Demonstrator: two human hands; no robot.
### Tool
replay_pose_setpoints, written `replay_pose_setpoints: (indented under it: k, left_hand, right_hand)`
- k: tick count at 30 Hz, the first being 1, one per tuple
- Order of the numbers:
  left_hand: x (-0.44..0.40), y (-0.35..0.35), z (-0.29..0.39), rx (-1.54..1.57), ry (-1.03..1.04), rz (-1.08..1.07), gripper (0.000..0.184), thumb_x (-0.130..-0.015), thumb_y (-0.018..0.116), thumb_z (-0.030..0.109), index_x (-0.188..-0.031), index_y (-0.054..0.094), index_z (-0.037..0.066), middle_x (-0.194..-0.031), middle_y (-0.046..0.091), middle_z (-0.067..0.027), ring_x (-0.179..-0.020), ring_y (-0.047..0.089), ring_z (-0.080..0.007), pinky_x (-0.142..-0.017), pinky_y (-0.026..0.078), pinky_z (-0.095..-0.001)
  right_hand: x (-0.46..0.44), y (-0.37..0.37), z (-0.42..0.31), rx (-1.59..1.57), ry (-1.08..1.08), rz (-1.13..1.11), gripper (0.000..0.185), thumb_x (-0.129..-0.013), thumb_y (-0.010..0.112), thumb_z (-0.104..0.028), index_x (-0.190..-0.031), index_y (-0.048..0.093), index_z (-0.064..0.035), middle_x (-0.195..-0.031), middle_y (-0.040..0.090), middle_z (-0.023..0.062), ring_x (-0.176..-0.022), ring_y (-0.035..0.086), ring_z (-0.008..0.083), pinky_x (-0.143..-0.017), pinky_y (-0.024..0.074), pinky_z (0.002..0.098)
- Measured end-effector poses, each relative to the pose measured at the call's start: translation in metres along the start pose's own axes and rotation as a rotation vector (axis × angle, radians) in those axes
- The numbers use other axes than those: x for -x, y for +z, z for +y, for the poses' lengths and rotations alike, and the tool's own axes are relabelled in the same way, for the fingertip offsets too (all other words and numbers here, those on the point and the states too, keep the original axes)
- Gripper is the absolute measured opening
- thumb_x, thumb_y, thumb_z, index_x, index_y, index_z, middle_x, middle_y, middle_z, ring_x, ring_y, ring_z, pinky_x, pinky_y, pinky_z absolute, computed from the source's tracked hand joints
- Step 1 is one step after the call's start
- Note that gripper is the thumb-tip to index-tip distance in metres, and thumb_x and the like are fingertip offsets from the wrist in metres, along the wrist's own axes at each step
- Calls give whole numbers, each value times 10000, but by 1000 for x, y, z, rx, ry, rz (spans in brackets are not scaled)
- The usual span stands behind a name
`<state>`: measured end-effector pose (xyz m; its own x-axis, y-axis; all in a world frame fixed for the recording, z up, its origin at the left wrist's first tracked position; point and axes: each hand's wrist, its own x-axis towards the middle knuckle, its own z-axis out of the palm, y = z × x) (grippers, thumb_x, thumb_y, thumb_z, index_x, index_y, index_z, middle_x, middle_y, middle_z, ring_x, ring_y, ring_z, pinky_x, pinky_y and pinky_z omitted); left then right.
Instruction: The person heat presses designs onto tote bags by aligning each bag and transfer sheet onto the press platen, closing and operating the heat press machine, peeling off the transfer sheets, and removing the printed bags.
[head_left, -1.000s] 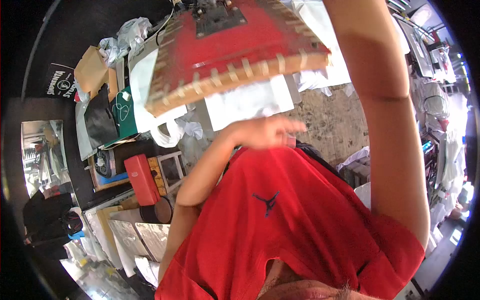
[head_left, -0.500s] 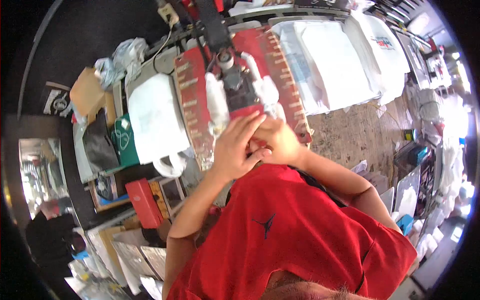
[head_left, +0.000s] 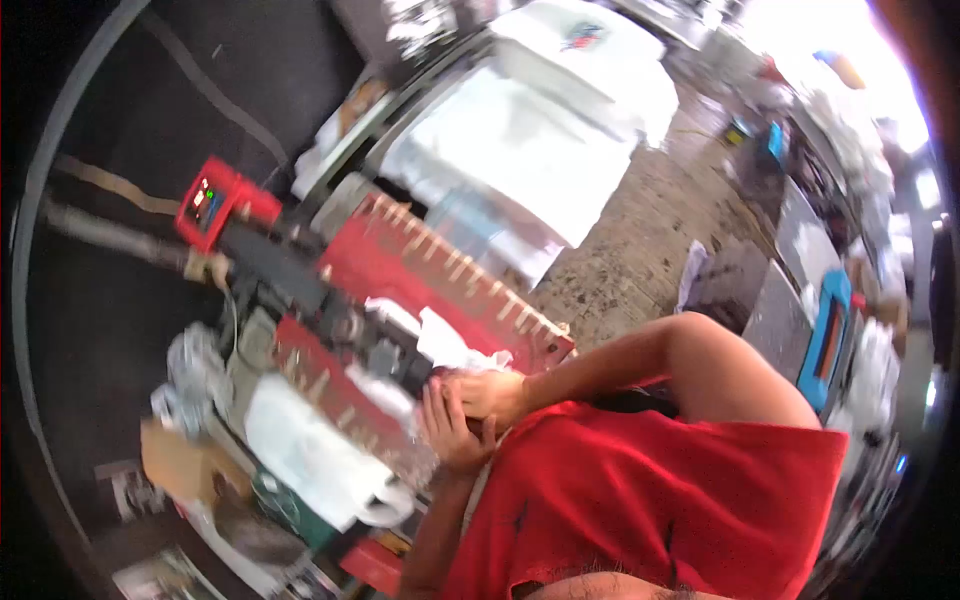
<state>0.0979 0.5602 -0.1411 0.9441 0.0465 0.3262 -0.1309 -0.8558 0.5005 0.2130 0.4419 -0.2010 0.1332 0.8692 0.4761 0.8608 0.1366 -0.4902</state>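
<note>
A red press with a black central arm [head_left: 390, 362] stands in front of me; white cloth or paper is wrapped on both sides of the arm. At the arm's near end my right hand [head_left: 492, 395] is closed round something that the hands hide. My left hand [head_left: 455, 428] lies against my right hand, its fingers stretched out. The red platen [head_left: 430, 275], with pale strips along its edge, extends on both sides of the arm. A red control box [head_left: 212, 203] with a lit display sits at the far end.
White garments [head_left: 520, 140] lie on a table beyond the platen. Left of the press is a white sheet [head_left: 305, 435], near a cardboard box [head_left: 180, 465] and plastic bags [head_left: 200, 370]. The worn wooden floor [head_left: 640, 240] shows at right. A blue-framed object [head_left: 825, 340] stands farther right.
My raised right arm has come down and both hands have met at the press arm. The view has since turned right, bringing the control box into sight. The hands stay together.
</note>
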Motion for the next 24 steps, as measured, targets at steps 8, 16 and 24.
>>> replay_pose_setpoints:
  k: [8,16,24]
  left_hand:
    - [4,20,-11,-138,15,72,753,-980,507,570,-1433,515,-32,-1441,534,-266,-1318,518,-450,-1150,313,-604]
    - [12,28,-4,-93,-15,173,721,-960,529,569,-1382,561,-15,-1352,611,-222,-1268,569,-407,-1169,297,-612]
    - [19,24,4,-127,-80,156,653,-981,551,495,-1357,578,-39,-1308,640,-244,-1248,579,-416,-1217,255,-575]
  right_hand:
    - [-5,-3,-3,-47,25,153,447,-772,707,-366,-1033,574,-28,-1063,578,177,-1037,565,349,-920,477,473]
    - [2,-12,-14,-4,46,137,445,-740,701,-363,-980,606,0,-995,630,161,-999,594,347,-888,486,468]
    - [3,-14,-22,72,128,66,355,-703,710,-315,-879,677,-8,-926,683,135,-960,626,328,-879,502,448]
